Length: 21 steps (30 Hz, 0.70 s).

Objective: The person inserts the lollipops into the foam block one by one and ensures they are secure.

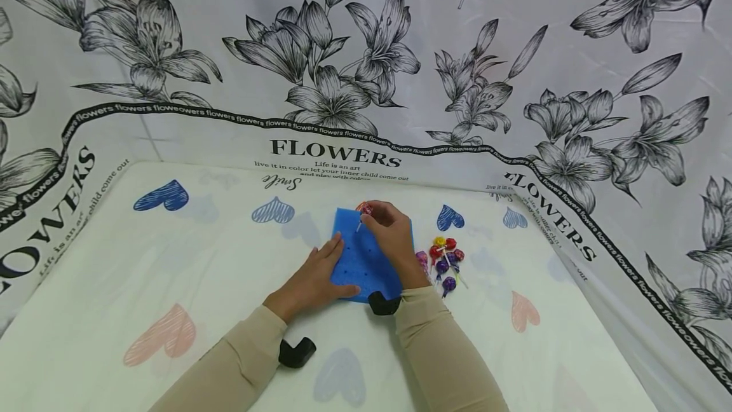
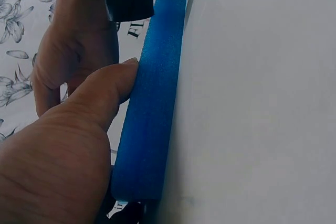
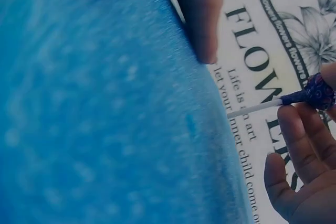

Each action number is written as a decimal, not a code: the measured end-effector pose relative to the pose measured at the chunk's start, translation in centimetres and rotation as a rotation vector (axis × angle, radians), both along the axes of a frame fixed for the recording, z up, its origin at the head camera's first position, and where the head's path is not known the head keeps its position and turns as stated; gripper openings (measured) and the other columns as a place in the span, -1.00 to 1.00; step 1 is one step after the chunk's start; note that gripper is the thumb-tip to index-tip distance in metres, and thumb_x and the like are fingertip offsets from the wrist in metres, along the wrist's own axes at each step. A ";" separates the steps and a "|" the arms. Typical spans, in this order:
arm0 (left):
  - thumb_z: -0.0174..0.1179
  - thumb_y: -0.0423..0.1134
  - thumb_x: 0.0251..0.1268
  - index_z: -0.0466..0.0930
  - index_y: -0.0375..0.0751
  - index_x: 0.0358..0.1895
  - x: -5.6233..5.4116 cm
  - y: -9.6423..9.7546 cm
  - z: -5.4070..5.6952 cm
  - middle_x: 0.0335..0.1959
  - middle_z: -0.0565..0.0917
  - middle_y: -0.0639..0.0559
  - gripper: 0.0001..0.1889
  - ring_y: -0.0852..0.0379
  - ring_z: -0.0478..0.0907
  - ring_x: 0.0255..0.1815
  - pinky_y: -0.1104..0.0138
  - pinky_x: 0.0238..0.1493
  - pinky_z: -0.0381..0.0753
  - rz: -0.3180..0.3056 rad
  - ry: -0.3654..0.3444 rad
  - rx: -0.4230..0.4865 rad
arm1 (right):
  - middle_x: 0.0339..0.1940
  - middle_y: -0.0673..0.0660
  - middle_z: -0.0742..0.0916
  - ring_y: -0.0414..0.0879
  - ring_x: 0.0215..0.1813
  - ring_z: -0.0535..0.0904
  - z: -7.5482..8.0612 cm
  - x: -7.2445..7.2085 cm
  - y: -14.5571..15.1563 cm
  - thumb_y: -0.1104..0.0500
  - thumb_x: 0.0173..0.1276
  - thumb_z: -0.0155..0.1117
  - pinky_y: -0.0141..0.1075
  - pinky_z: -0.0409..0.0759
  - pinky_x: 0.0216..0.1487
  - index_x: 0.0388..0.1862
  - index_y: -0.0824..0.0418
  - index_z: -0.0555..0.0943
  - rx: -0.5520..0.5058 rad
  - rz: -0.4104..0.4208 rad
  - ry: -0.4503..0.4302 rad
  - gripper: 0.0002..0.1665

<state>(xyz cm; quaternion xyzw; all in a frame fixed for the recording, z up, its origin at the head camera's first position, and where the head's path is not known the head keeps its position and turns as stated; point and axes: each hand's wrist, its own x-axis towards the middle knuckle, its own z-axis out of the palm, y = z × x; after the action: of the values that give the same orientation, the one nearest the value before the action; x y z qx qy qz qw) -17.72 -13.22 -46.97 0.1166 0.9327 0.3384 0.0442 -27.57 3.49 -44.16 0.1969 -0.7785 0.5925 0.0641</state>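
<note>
A blue foam block (image 1: pixel 366 262) with small dark holes in its face lies on the table. My left hand (image 1: pixel 313 277) steadies it, fingers extended along its left side and thumb (image 2: pixel 113 80) against the near edge. Over the far part of the block, my right hand (image 1: pixel 391 234) pinches a lollipop (image 1: pixel 365 209) by its wrapped head. In the right wrist view the lollipop (image 3: pixel 317 93) has a dark patterned wrapper, and its white stick (image 3: pixel 254 109) points at the foam; whether the tip has entered it cannot be told.
Right of the block lies a loose pile of lollipops (image 1: pixel 446 259) in red, yellow and purple wrappers. A white cloth (image 1: pixel 229 272) with printed hearts covers the table. Behind it hangs a flower-printed curtain (image 1: pixel 200 49). Black wrist mounts (image 1: pixel 297 353) sit on both forearms.
</note>
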 end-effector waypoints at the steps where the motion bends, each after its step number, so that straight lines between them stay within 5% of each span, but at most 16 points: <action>1: 0.30 0.28 0.08 -0.04 -0.33 0.51 0.0 0.0 0.0 0.56 -0.14 -0.05 0.10 -0.08 -0.15 0.52 0.07 0.45 -0.24 0.000 -0.002 0.002 | -0.12 0.06 0.72 -0.07 -0.08 0.63 -0.1 0.0 0.0 0.14 0.35 0.32 -0.21 0.59 0.01 0.11 0.32 0.60 0.008 -0.002 -0.003 -0.59; 13: 0.32 0.25 0.09 -0.03 -0.37 0.50 0.0 0.0 0.3 0.56 -0.13 -0.09 0.10 -0.08 -0.13 0.52 0.05 0.45 -0.23 -0.012 0.012 0.009 | -0.15 0.10 0.71 -0.03 -0.09 0.61 -0.5 0.1 -0.1 0.21 0.32 0.35 -0.19 0.57 0.03 0.11 0.36 0.59 0.047 0.040 -0.052 -0.58; 21: 0.32 0.24 0.09 -0.02 -0.37 0.50 0.0 0.0 0.3 0.56 -0.12 -0.10 0.09 -0.08 -0.13 0.52 0.04 0.45 -0.22 -0.011 0.011 0.012 | -0.10 0.31 0.69 0.16 -0.04 0.62 2.3 2.2 -0.4 0.32 0.33 0.30 -0.08 0.57 0.05 0.10 0.44 0.56 0.087 0.064 -0.079 -0.62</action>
<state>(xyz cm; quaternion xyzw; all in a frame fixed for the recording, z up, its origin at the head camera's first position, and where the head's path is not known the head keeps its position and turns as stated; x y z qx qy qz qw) -17.70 -13.21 -46.68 0.1239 0.9301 0.3433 0.0403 -25.41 3.09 -41.86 0.2007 -0.7987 0.5672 0.0056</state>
